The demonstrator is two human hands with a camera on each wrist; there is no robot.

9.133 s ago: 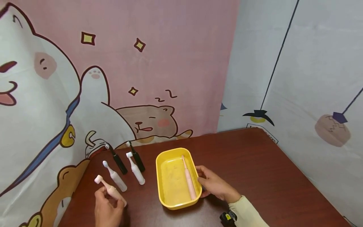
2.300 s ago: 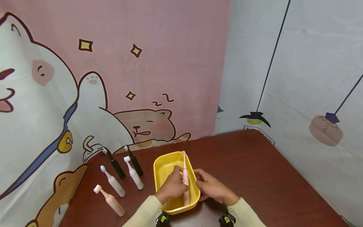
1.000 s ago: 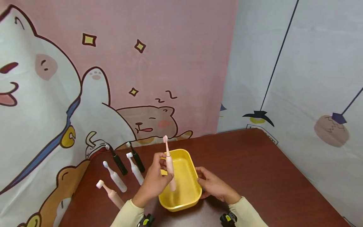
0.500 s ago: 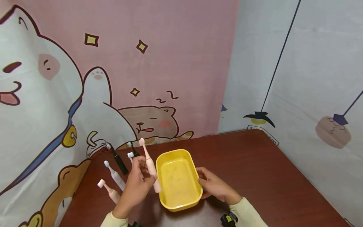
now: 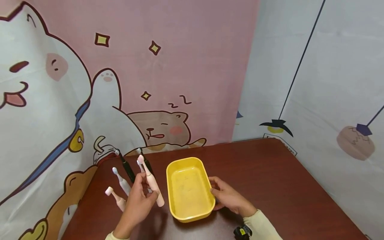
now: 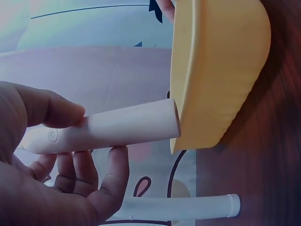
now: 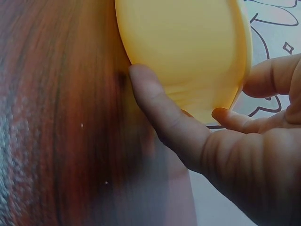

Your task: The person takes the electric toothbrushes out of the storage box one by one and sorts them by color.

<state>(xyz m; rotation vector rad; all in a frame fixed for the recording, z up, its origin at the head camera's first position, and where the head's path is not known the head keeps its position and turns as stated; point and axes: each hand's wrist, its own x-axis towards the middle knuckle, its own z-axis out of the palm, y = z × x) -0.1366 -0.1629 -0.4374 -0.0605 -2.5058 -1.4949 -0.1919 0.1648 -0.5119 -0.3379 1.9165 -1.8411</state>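
My left hand [image 5: 139,198] pinches a pale pink electric toothbrush [image 5: 155,186] by its handle, thumb on one side and fingers on the other. The brush head points up and away, and the handle is raised left of the yellow tray [image 5: 190,195]. In the left wrist view, a round button shows on the pink handle [image 6: 136,126], whose base end overlaps the tray wall [image 6: 225,70]. My right hand [image 5: 229,196] holds the tray's right side, with thumb at the rim and fingers along the outer wall [image 7: 193,56]. Nothing lies inside the tray.
Several toothbrushes lie left of the tray: a pink one [image 5: 120,202] partly behind my left hand, a white one [image 5: 124,185], and black ones [image 5: 129,171] farther back. Another white toothbrush [image 6: 188,207] is partly covered by the left hand. Patterned cloth walls [image 5: 204,66] border the brown table [image 5: 270,180].
An earlier pink toothbrush was let go at the left. My left hand then took the other pink toothbrush out of the tray and carried it left. My right hand stayed at the tray.
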